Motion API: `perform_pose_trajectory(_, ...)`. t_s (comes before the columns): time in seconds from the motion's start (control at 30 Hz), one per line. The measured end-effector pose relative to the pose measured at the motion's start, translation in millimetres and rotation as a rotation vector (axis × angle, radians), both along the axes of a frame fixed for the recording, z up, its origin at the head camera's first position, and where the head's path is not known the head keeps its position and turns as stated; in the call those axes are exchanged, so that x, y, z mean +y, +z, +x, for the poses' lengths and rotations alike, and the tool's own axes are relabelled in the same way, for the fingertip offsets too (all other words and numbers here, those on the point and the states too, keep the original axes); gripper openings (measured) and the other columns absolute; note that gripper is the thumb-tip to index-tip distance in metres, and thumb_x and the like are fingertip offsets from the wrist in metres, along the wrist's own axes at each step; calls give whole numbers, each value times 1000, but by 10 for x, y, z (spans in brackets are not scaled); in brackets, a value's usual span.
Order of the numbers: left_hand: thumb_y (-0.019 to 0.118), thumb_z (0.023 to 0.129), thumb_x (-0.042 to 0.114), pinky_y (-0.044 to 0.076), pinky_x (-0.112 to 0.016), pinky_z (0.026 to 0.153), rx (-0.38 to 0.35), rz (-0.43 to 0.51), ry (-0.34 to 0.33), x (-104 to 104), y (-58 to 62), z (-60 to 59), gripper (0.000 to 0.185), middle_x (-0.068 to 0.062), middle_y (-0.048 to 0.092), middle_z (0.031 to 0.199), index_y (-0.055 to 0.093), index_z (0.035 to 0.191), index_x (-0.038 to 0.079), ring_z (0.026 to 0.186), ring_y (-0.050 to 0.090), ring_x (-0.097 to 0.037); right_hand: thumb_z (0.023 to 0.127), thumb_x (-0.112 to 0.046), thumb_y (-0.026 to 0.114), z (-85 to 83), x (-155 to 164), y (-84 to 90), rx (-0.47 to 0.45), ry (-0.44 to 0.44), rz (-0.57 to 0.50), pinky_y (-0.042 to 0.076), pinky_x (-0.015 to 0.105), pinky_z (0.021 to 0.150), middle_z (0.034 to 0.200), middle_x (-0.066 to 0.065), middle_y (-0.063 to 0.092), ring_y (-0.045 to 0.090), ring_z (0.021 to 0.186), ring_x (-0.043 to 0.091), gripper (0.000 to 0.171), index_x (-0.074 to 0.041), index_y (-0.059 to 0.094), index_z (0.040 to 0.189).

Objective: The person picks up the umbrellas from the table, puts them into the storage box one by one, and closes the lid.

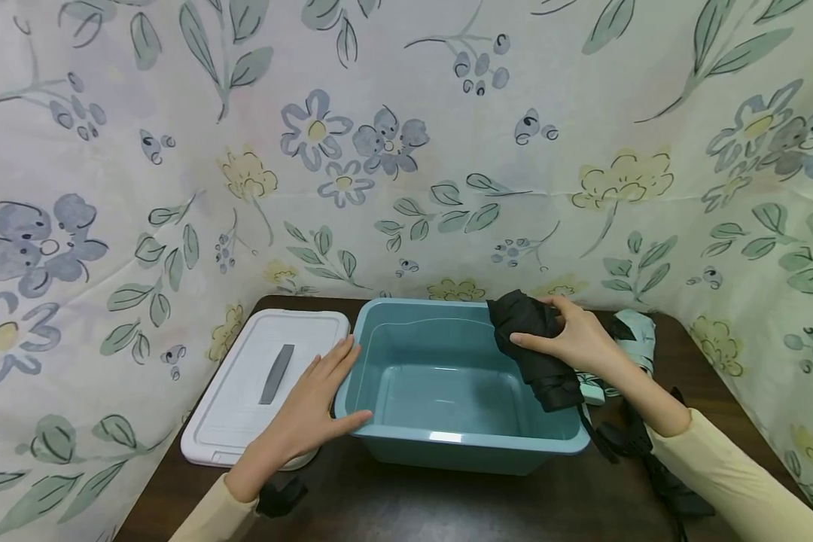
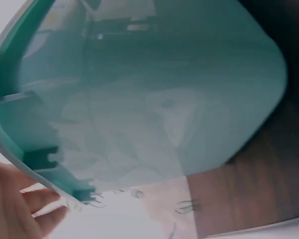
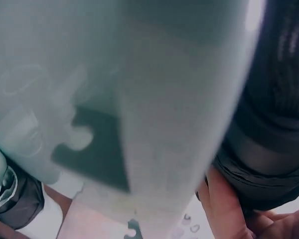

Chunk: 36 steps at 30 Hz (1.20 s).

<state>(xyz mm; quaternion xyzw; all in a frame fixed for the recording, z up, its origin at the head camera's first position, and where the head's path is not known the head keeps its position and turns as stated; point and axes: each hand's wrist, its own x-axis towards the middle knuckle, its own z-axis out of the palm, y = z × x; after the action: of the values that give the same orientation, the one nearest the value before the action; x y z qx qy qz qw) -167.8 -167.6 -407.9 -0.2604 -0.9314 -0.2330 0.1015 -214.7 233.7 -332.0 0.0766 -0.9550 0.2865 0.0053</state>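
from the head view i see my right hand with its grip curled round a black folded umbrella, thumb on the near side and fingers over the top. the umbrella lies across the right rim of the teal bin, at about 3 o'clock of the bin's middle. its long axis runs from roughly 11 o'clock down to 5 o'clock, the upper end bunched above the rim and the lower end dipping inside the right wall. the bin's open floor lies at 9 o'clock from that grip, just beside it, so the right hand is far the nearer one to the umbrella.

my left hand rests flat against the bin's left wall at about 9 o'clock, fingers spread and straight, thumb along the front corner, pinching nothing. in the left wrist view the fingers show beside the teal rim.

a white lid with a grey handle sits on the tabletop just left of that hand. a mint folded umbrella and another dark one lie behind and under my right forearm, at 3 to 4 o'clock of the bin.
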Motion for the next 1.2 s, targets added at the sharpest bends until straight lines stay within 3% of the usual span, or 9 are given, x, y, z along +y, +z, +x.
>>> perform_pose_trajectory(0.17, 69, 72, 54, 19, -55, 109, -1, 64, -51, -61, -96, 27, 101, -3, 13, 156, 17, 150, 16, 142, 17, -22, 76, -59, 65, -20, -60, 20, 7, 34, 14, 50, 40, 66, 115, 26, 57, 58, 95, 35, 85, -5, 39, 137)
perform_pose_trajectory(0.33, 69, 71, 58, 11, -38, 115, -16, 84, -62, -84, -141, 39, 104, 2, 10, 156, 14, 150, 18, 142, 16, -20, 75, -59, 66, -38, -102, 87, -11, 63, 30, 45, 30, 57, 101, 19, 61, 57, 78, 23, 87, -5, 38, 137)
perform_pose_trajectory(0.47, 70, 70, 57, 8, -32, 115, -21, 89, -59, -88, -139, 36, 105, 3, 10, 156, 15, 150, 18, 142, 17, -22, 76, -59, 65, -66, -149, 132, -22, 85, 45, 47, 33, 61, 110, 22, 57, 57, 82, 25, 88, -2, 37, 137)
perform_pose_trajectory(0.57, 70, 70, 57, 11, -37, 115, -21, 88, -58, -91, -136, 37, 105, 2, 11, 156, 15, 150, 18, 142, 17, -22, 75, -61, 65, -102, -201, 138, -36, 99, 50, 49, 38, 68, 120, 24, 52, 58, 89, 29, 90, 0, 38, 136)
perform_pose_trajectory(0.83, 69, 71, 57, 10, -35, 115, -1, 95, -92, -70, -152, 27, 104, -2, 12, 156, 16, 150, 14, 142, 17, -22, 75, -61, 64, -202, -357, 92, -134, 138, 14, 49, 39, 73, 120, 21, 53, 58, 96, 30, 87, -4, 39, 135)
perform_pose_trajectory(1.03, 68, 73, 57, 10, -40, 115, -1, 79, -109, -61, -155, 21, 104, -4, 12, 156, 14, 150, 13, 142, 15, -20, 76, -59, 64, -241, -498, 68, -225, 171, -38, 48, 36, 71, 116, 20, 53, 56, 91, 28, 86, -3, 38, 136)
perform_pose_trajectory(1.2, 68, 72, 57, 6, -38, 115, 15, 76, -104, -74, -148, 27, 104, -6, 13, 156, 15, 150, 12, 142, 15, -19, 76, -60, 63, -273, -640, 0, -277, 180, -59, 47, 39, 78, 125, 22, 50, 54, 101, 29, 89, -1, 35, 137)
